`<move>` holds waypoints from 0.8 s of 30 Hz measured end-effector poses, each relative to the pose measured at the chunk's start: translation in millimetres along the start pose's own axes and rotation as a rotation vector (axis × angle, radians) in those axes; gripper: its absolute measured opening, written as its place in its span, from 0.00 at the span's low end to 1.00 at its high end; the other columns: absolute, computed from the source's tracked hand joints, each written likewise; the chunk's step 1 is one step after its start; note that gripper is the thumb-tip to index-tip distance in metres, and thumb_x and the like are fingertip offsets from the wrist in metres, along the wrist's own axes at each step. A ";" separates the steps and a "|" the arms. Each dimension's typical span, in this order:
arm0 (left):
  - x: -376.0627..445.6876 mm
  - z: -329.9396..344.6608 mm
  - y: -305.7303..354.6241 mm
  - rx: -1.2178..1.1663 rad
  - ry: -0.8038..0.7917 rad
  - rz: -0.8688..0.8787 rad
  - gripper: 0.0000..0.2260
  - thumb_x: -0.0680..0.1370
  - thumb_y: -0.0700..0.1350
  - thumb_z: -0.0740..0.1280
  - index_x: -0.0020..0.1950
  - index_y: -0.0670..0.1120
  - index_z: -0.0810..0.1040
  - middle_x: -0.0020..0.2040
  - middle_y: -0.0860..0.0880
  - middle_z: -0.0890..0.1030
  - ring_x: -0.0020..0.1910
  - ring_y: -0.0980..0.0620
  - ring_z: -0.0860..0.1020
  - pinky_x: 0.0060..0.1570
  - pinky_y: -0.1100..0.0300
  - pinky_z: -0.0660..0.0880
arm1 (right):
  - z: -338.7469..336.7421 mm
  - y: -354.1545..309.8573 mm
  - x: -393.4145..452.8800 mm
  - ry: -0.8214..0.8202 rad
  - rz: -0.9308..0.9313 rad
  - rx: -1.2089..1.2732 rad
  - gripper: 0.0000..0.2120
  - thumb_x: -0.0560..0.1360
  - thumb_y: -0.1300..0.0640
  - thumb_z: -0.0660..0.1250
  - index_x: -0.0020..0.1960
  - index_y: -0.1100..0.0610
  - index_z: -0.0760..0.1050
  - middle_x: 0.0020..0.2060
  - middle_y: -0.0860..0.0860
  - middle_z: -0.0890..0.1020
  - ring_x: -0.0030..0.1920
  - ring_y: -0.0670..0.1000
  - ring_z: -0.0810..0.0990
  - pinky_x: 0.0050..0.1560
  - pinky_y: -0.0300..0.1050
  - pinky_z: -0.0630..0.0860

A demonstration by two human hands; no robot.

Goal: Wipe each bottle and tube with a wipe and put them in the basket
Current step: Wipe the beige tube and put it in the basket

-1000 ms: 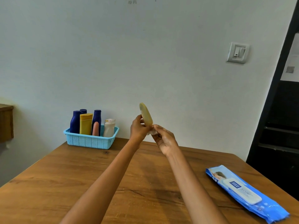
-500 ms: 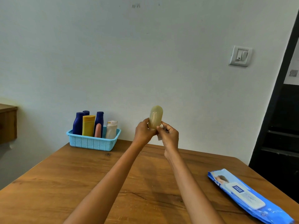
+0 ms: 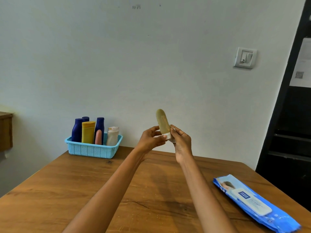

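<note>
Above the desk (image 3: 104, 187), the left hand (image 3: 150, 140) gripped an upright olive tube (image 3: 162, 121) while the right hand (image 3: 181, 142) pinched a white wipe (image 3: 168, 136) round its base, the basket (image 3: 93, 149) at ten o'clock.

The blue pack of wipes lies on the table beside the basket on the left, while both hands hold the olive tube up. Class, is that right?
One slip: the head view shows the pack of wipes on the table's right side, far from the basket at the far left. Both hands, left and right, do hold the olive tube up.
</note>
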State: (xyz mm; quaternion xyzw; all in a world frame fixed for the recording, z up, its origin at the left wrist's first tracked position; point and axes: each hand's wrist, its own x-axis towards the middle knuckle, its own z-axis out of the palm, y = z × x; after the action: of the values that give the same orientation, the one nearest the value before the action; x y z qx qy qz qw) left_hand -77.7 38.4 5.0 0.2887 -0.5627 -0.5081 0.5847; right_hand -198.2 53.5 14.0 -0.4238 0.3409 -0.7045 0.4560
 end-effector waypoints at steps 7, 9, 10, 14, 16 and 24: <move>2.0 9.0 -2.5 0.099 0.187 0.160 0.17 0.73 0.38 0.71 0.61 0.48 0.76 0.49 0.50 0.81 0.46 0.54 0.82 0.46 0.63 0.79 | 11.6 -1.2 -4.0 -0.080 -0.155 -0.293 0.22 0.71 0.57 0.72 0.64 0.57 0.75 0.56 0.51 0.81 0.56 0.49 0.79 0.56 0.40 0.76; 0.3 11.5 -2.3 0.134 0.225 0.207 0.15 0.74 0.39 0.71 0.58 0.51 0.76 0.47 0.54 0.81 0.42 0.61 0.82 0.41 0.69 0.77 | 15.2 0.0 -5.4 -0.028 -0.239 -0.387 0.21 0.72 0.58 0.72 0.64 0.56 0.75 0.57 0.50 0.81 0.54 0.45 0.79 0.54 0.36 0.76; -0.7 13.0 -2.1 0.141 0.242 0.221 0.14 0.74 0.39 0.71 0.58 0.51 0.76 0.46 0.55 0.81 0.41 0.64 0.81 0.40 0.69 0.76 | 17.2 0.7 -6.5 -0.011 -0.282 -0.434 0.21 0.72 0.58 0.71 0.64 0.56 0.75 0.56 0.49 0.81 0.52 0.44 0.78 0.51 0.33 0.75; -2.9 12.7 -1.3 0.123 0.267 0.244 0.14 0.73 0.41 0.71 0.59 0.48 0.78 0.47 0.58 0.81 0.42 0.62 0.82 0.39 0.70 0.76 | 23.4 4.2 -12.9 0.051 -0.421 -0.529 0.16 0.73 0.61 0.70 0.61 0.57 0.78 0.54 0.49 0.81 0.52 0.46 0.79 0.46 0.26 0.74; -3.4 10.3 -1.1 0.097 0.267 0.237 0.15 0.74 0.41 0.71 0.60 0.47 0.76 0.47 0.56 0.81 0.44 0.60 0.81 0.37 0.72 0.75 | 23.4 4.3 -14.9 0.056 -0.472 -0.553 0.11 0.73 0.63 0.70 0.56 0.58 0.80 0.52 0.51 0.82 0.52 0.50 0.81 0.49 0.34 0.78; -4.0 9.7 -5.4 -0.016 0.129 0.135 0.14 0.75 0.39 0.69 0.59 0.49 0.75 0.48 0.46 0.84 0.49 0.50 0.83 0.49 0.61 0.78 | 18.3 0.4 -11.6 0.075 -0.518 -0.439 0.08 0.74 0.65 0.68 0.51 0.58 0.82 0.49 0.51 0.83 0.46 0.45 0.81 0.43 0.33 0.79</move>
State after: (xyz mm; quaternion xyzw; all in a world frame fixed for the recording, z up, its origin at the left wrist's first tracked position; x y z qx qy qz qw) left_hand -87.8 42.6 0.6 0.2773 -0.5381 -0.4524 0.6548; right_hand -178.8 62.5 17.8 -0.5579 0.3819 -0.7220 0.1471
